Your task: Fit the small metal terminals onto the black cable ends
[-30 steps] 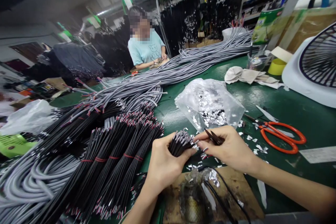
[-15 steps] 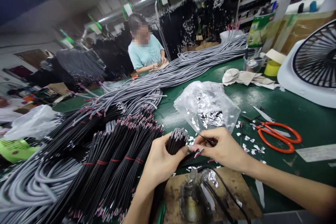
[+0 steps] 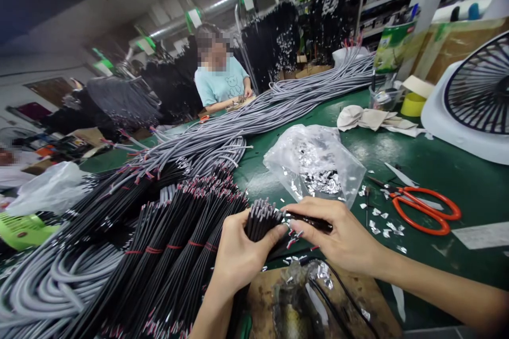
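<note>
My left hand (image 3: 238, 254) is wrapped round a bundle of thin black cables (image 3: 259, 220), with their stripped ends pointing up and away. My right hand (image 3: 342, 235) sits just to its right, fingers pinched on a single black cable (image 3: 314, 221) that lies across the hand, fingertips touching the bundle's ends. Small silver foil scraps (image 3: 374, 222) lie scattered on the green table (image 3: 437, 169) beside both hands.
Tied bundles of black cables (image 3: 167, 254) and grey cables (image 3: 238, 122) cover the left. A clear bag of foil scraps (image 3: 318, 164), orange scissors (image 3: 421, 206), a white fan (image 3: 473, 100), a cloth (image 3: 369, 116) and yellow tape (image 3: 413, 103) lie right. A person in a light blue shirt (image 3: 220, 82) works opposite.
My left hand has lowered the bundle slightly toward me. My right hand has turned its cable from pointing up to lying flat, and closed in on the bundle's ends.
</note>
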